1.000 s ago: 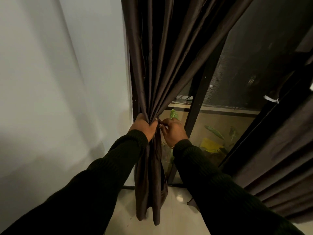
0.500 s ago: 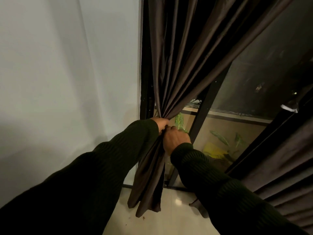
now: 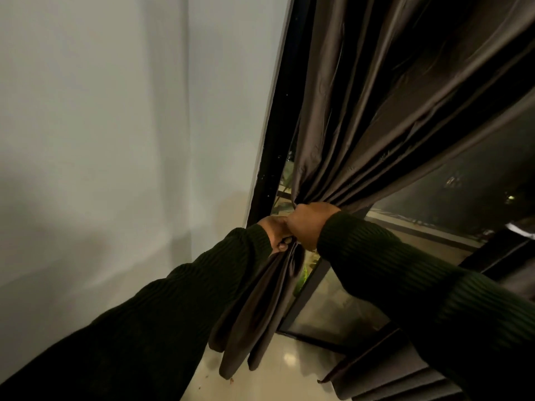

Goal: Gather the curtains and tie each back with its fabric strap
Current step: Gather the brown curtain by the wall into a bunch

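A plain grey wall (image 3: 115,140) fills the left; a black window frame (image 3: 275,146) borders dark glass (image 3: 463,180); glossy floor tiles (image 3: 289,366) lie near.

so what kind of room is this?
Likely a home room at night, at a glazed door or tall window: dark curtain bunched in both hands, black frame beside a plain wall, glossy tile floor.

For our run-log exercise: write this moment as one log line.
step: gathering | left hand: grips curtain | right hand: grips curtain | strap: not visible | second curtain: untied
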